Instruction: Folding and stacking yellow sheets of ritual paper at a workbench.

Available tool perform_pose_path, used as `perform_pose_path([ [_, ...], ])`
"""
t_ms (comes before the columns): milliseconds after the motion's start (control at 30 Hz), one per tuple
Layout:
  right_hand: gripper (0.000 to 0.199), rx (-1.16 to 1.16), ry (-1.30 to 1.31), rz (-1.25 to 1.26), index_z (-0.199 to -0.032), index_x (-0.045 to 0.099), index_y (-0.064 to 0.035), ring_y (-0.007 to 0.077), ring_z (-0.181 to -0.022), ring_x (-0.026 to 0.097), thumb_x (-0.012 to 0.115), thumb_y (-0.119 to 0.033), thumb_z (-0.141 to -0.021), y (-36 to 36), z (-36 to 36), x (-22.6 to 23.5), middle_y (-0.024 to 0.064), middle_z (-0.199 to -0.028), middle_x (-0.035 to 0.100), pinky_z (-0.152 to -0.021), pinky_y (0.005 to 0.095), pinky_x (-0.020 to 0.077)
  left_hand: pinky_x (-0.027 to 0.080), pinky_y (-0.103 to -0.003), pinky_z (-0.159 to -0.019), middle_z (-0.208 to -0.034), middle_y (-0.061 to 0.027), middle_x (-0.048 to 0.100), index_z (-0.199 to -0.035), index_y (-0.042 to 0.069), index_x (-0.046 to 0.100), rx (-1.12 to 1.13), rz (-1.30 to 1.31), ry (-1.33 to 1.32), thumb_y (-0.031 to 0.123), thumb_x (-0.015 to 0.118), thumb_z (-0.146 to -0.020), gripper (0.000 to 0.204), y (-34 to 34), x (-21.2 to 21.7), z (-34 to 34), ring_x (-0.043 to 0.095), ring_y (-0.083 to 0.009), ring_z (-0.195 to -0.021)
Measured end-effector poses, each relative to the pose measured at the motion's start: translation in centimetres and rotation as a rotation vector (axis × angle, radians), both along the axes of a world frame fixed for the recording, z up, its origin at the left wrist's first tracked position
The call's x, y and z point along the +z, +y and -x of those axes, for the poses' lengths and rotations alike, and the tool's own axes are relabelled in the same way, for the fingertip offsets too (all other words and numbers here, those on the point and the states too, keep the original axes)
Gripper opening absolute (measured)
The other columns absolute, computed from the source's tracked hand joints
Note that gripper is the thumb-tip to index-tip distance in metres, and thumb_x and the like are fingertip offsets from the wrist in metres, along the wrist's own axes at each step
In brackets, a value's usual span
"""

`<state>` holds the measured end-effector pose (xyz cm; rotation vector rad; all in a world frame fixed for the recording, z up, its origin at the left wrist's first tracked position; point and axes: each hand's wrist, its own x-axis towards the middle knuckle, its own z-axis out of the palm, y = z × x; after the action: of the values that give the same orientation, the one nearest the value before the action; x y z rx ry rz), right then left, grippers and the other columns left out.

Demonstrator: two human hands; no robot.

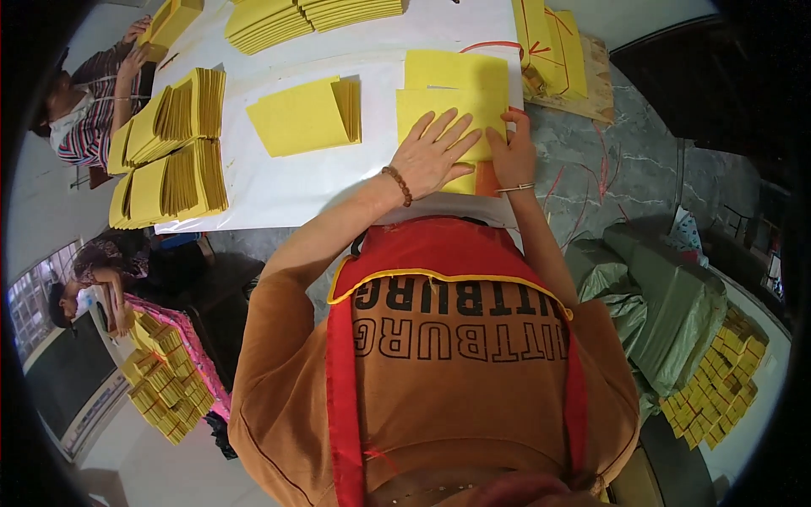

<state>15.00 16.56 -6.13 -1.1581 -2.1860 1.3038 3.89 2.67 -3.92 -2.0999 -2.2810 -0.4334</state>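
Note:
My left hand (435, 154) lies flat, fingers spread, on a yellow folded paper sheet (416, 106) near the right edge of the white-covered table (296, 190). My right hand (515, 150) is at the sheet's right edge, thumb on the paper and the other fingers bent round the edge, partly hidden. Another yellow flap (448, 66) shows at the sheet's far side. An orange-brown flat piece (487, 179) lies beside my right wrist; its kind is unclear. Left of my hands lies a small stack of folded yellow sheets (297, 117).
Fanned yellow paper stacks (169, 182) line the table's left side, with more stacks (312, 19) at the far side. Tied yellow bundles (553, 55) sit on a board at the far right. A person (89, 114) handles yellow paper at left; another person (106, 270) sits below.

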Motion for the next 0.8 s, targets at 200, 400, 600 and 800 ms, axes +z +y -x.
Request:
perform_pose_path([
  [200,0.040,0.135,-0.247,-0.494,-0.115,0.047,-0.0122,0.0289,-0.105,0.053,0.056,-0.031,-0.081,-1.2,-0.3,2.9,0.0101,-0.115,0.056,-0.083,0.0478,0.0396,0.021,-0.046,-0.104,-0.138,-0.0097,0.035,-0.133,0.013,0.036,0.026,0.026,-0.028,0.044,0.050,-0.084,0.060,-0.1,-1.2,0.0,0.028,-0.0282,-0.128],
  [400,0.048,0.493,-0.183,-0.778,-0.132,0.039,-0.0148,0.0230,-0.130,0.029,0.042,-0.034,-0.089,-1.2,-1.0,0.0,0.0058,-0.139,0.034,-0.097,0.0609,0.0204,0.019,-0.048,-0.104,-0.135,-0.0132,0.037,-0.131,0.011,0.038,-0.004,0.019,-0.078,0.042,0.052,-0.083,0.059,0.1,-1.6,0.5,0.028,-0.0327,-0.128],
  [600,0.048,0.482,-0.235,-0.758,-0.134,0.035,-0.0142,0.0245,-0.130,0.028,0.040,-0.032,-0.090,-1.3,-0.5,0.1,0.0033,-0.141,0.032,-0.098,0.0633,0.0174,0.024,-0.050,-0.100,-0.136,-0.0203,0.032,-0.128,0.007,0.041,0.120,-0.069,-0.204,0.041,0.059,-0.078,0.062,0.3,-0.8,1.0,0.028,-0.0386,-0.125],
  [800,0.042,0.590,0.207,-0.158,-0.127,0.045,-0.0046,0.0251,-0.128,0.032,0.047,-0.023,-0.089,2.2,-0.7,-1.6,0.0088,-0.135,0.041,-0.104,0.0437,0.0250,0.043,-0.044,-0.079,-0.114,-0.0233,0.052,-0.124,0.001,0.044,0.131,0.026,0.413,0.028,0.058,-0.074,0.058,1.8,-1.8,-0.9,0.049,-0.0390,-0.101],
])
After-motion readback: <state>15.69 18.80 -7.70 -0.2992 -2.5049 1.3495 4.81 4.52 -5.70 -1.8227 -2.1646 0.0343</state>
